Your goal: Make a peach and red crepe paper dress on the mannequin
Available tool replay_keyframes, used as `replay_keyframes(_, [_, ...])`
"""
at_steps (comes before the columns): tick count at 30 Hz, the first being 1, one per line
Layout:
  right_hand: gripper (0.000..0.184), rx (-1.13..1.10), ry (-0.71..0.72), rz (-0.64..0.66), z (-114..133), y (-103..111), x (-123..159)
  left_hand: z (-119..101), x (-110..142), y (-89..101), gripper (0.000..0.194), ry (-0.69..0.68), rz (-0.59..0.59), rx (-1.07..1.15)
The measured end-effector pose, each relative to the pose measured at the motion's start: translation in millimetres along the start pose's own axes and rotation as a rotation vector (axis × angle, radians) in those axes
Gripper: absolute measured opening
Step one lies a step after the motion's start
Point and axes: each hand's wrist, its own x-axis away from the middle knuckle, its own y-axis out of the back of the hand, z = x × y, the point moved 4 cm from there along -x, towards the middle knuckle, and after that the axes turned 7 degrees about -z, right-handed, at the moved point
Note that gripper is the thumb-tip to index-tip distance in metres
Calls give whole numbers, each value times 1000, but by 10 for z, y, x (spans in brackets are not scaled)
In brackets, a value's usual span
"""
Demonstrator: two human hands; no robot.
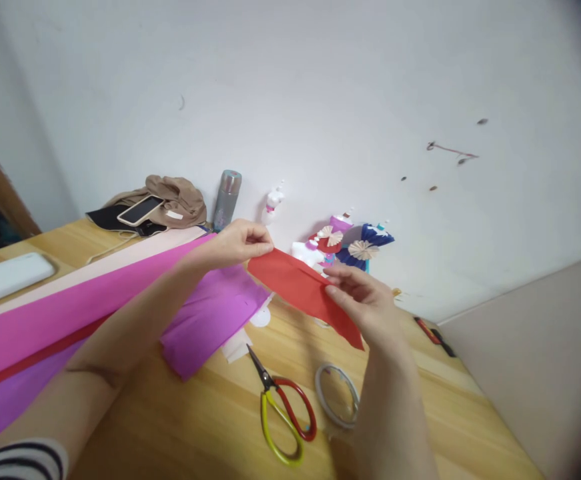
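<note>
A strip of red paper [303, 287] is stretched in the air above the table. My left hand [243, 240] pinches its upper left corner between thumb and fingers. Toward the other end, my right hand [363, 300] grips the top edge with the thumb in front and the fingers behind. Below the strip lie scissors [267, 383] with one red and one yellow handle, blades slightly apart. Beside them, close to my right forearm, rests a roll of tape [337, 395]. A folded purple sheet [215, 313] lies under my left forearm.
Long pink sheets [95, 290] cover the table's left side, near a white device [10, 279]. Against the wall stand a grey bottle [227, 200] and several small dressed figures [377, 243]. A phone [140, 210] lies on brown cloth [180, 200]. A red-and-black object [435, 337] lies at right.
</note>
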Motion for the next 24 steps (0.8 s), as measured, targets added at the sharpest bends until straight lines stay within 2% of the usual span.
replay_keyframes(3, [14,65,-2,21,3,3,-3,-1,-8,-13,21,-4,17,-8])
replay_keyframes(8, [22,149,0,4,-11,43,-31,-55,-23,30,21,-54,59,-85])
replay_keyframes(12, [20,199,10,11,69,39,-15,-104,-38,97,20,-82,106,-187])
replay_keyframes(19, [18,219,142,-24,264,-19,28,-135,-8,140,15,60,55,-145])
replay_keyframes(22, [19,290,240,-18,333,-51,68,-132,69,143,13,183,136,-82])
replay_keyframes(24, [20,322,328,59,393,-88,113,-116,125,152,12,251,220,-41])
